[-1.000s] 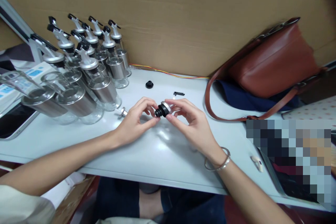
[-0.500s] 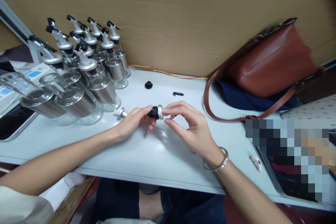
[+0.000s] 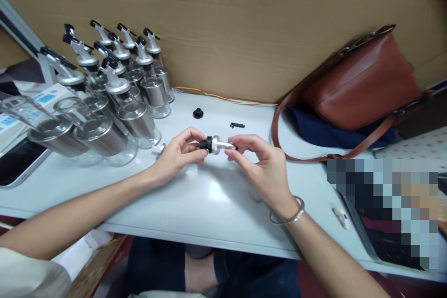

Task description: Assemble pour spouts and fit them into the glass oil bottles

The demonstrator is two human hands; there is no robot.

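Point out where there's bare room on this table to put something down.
The table is bare between its near edge and the left hand and right hand; a smaller free patch separates the black plug from the black clip. Bottles crowd the left; the bag and its strap crowd the back right.

R hand (image 3: 268, 167) part. hides tip of pourer (image 3: 215, 145); prob. phone (image 3: 17, 162) cut off at L edge.

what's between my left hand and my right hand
The head view shows a pour spout there, its black end at the left hand and silver nozzle at the right hand.
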